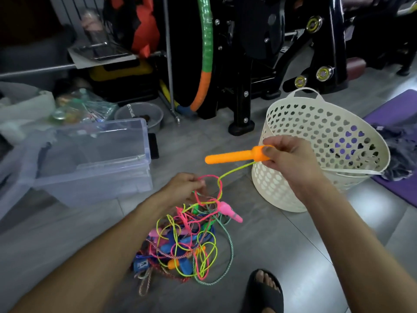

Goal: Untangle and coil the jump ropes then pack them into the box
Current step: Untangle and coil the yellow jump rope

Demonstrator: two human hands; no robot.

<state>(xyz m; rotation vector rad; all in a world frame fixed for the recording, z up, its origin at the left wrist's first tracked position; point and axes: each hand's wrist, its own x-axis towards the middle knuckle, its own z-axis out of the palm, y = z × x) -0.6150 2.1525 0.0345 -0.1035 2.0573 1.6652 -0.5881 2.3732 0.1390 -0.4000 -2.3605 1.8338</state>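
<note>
- The right hand (291,159) was raised above the floor, its thumb and fingers pinched round the thick end of an orange handle (237,157), which pointed left.
- A yellow-green rope (234,170) ran from under that hand down and left into a loop near the left hand.
- The left hand (182,188) was lower, its fingers curled round a pink rope (208,177) at the top of the tangle; the fingertips were blurred.
- The tangle of jump ropes (185,247) lay on the grey floor (282,245) between the two forearms, with pink, yellow-green, blue and braided cords mixed together.
- A pink handle (228,211) hung at the upper right of the tangle, lifted with the cords.
- A clear plastic box (94,159) stood open on the floor to the left, apart from the ropes.
- A cream basket (316,136) with heart-shaped holes lay tilted on its side behind the right hand.
- A foot in a black sandal (265,290) rested just right of the tangle.
</note>
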